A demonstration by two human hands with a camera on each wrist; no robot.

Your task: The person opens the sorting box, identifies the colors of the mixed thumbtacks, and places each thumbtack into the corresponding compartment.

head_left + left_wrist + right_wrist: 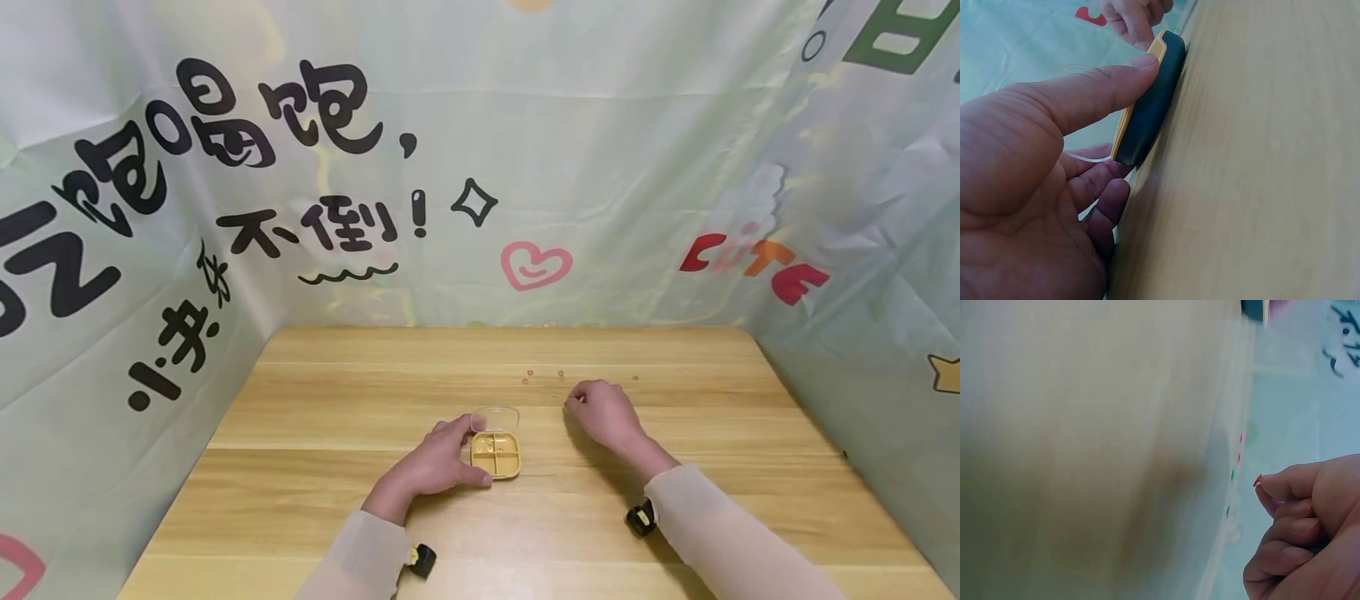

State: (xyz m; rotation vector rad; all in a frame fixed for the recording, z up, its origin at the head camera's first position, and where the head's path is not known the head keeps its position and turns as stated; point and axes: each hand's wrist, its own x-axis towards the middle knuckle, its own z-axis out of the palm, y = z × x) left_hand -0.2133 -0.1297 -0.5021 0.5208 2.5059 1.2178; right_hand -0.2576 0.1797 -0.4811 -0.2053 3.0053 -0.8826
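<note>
A small yellow pill box [496,455] with several compartments stands on the table, its clear lid [496,418] raised at the far side. A few tiny items lie in its far compartments, too small to make out. My left hand [438,463] holds the box from the left, the thumb at the near edge and fingers at the far side. In the left wrist view the pill box [1154,100] shows a dark green underside. My right hand [606,412], over the table right of the box, pinches a tiny red ring [1257,480] between thumb and index fingertip.
Several tiny red and green rings [529,372] lie scattered on the wooden table [337,383] beyond the right hand. One lone ring [636,377] sits farther right. A printed cloth backdrop [637,167] rises along the table's back and sides.
</note>
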